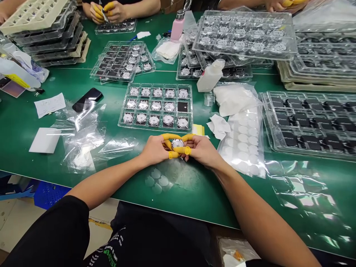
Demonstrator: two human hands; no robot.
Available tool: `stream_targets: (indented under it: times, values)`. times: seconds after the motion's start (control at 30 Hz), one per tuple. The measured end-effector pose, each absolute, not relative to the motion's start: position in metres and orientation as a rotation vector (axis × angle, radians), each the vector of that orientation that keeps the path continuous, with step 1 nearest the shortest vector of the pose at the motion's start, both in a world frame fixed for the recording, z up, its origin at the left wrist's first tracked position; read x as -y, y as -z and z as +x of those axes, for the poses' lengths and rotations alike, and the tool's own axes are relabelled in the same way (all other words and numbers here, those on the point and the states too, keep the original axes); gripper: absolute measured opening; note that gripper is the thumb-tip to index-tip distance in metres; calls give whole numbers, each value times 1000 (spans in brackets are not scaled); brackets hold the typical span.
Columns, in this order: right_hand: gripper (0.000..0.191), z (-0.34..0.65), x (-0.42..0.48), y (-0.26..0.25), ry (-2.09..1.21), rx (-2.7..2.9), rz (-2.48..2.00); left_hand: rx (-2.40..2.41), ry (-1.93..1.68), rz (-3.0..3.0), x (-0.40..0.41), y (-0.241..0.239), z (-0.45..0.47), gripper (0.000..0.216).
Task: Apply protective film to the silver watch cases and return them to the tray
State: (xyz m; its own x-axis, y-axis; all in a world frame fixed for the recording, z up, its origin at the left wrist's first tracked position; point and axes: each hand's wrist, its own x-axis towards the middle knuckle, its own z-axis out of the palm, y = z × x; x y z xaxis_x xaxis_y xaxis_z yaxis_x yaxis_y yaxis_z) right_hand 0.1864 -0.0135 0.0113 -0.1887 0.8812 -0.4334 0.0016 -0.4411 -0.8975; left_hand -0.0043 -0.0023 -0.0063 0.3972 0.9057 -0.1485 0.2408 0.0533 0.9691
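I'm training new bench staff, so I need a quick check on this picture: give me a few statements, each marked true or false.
1. The left hand and right hand hold a round silver piece between them. True.
2. The fingers wear blue cots. False: the finger cots are yellow.
3. Every slot in the nearest tray holds a round piece. False: in the nearest tray, the middle row's right-hand slot shows only a dark square.
4. Round white pads lie right of the hands. True.
5. A phone lies beside the right hand. False: the phone lies left of the tray.

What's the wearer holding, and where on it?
The left hand and right hand together pinch a round silver metal watch case by its rim, using yellow finger cots.
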Motion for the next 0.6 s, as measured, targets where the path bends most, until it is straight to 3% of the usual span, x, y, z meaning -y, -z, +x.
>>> stream_targets:
  times: [0.23, 0.4, 0.6]
  values:
    - [63, 191, 16, -13, -1650, 1114, -1402, -1019, -749, 1480, 4, 9, -3, 59]
    - [62, 213, 1, -20, -1283, 1075, -1385, -1006, -716, 1338, 4, 2, -3, 94]
    - [40, 216, -89, -20, -799, 1217, -1432, -970, -706, 1364, 3, 7, -2, 65]
